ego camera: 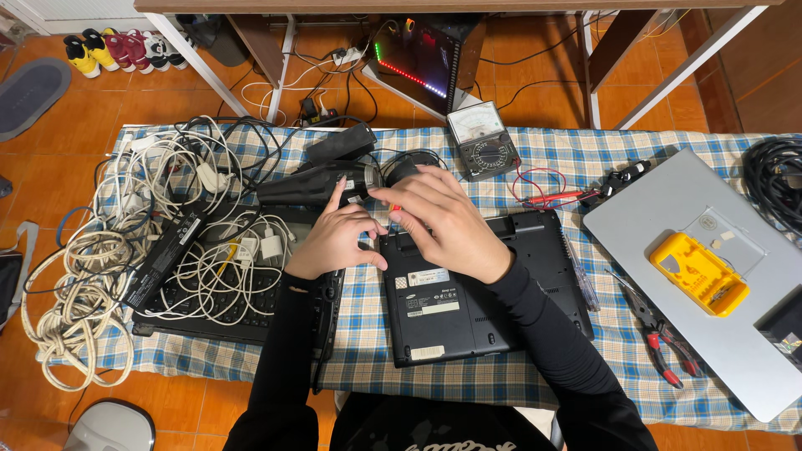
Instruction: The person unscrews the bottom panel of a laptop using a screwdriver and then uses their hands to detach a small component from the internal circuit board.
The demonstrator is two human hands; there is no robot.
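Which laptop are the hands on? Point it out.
The small black laptop lying bottom-up in the middle; both hands, left hand and right hand, rest at its rear edge. The silver laptop lies untouched to the right.

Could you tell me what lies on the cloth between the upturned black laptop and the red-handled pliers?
In the head view, a clear-handled screwdriver lies on the checked cloth between them.
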